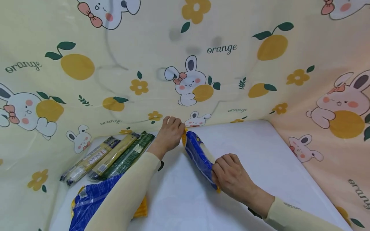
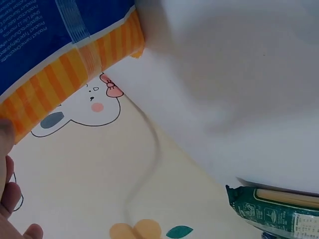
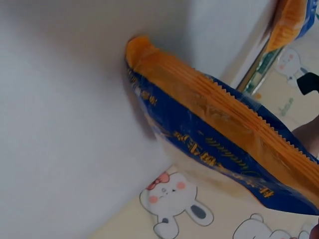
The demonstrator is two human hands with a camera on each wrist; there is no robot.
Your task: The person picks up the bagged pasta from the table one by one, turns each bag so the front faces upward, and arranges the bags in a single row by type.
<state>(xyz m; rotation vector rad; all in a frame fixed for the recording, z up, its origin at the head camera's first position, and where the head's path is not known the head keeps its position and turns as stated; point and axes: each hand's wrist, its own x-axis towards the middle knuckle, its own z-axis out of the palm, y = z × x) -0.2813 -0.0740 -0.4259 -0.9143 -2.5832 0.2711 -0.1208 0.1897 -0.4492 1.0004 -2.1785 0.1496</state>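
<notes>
A blue pasta bag (image 1: 199,154) with orange striped ends is held on edge over the white table, slanting between both hands. At its far end, my left hand (image 1: 170,133) pinches the orange upper corner; in the left wrist view, the thumb and fingers (image 2: 10,199) show at the orange strip's edge. My right hand (image 1: 234,175) grips the near end, fingers curled over the blue side. The right wrist view shows the crimped orange end of this bag (image 3: 209,144), with one orange corner close to the tabletop.
Several long pasta packs, among them a green one (image 1: 131,157) and a yellowish one (image 1: 114,155), lie side by side at the left. Nearer, another blue bag (image 1: 95,199) lies partly under my left forearm. A printed bunny cloth (image 1: 173,41) hangs behind the white table (image 1: 245,141).
</notes>
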